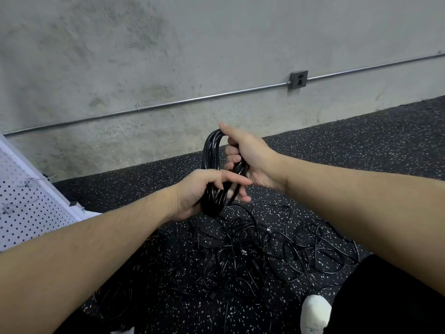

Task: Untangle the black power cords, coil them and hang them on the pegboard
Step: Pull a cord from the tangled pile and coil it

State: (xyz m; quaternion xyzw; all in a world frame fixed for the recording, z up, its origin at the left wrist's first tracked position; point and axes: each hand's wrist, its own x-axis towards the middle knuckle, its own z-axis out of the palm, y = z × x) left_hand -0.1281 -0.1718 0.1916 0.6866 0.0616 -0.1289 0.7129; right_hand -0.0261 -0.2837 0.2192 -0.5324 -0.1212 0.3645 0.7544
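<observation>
Gripping coiled cord (212,153): left hand (195,191) below; right hand (250,155) above.

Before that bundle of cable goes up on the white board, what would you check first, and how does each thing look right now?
1. Left hand grips the coil: ok.
2. Right hand holds its upper end: ok.
3. Loops gathered together: ok.
4. Coil free of the tangled cords on the floor: cannot tell.
5. Pegboard within sight at left: ok.
6. Free hook on it: cannot tell.
</observation>
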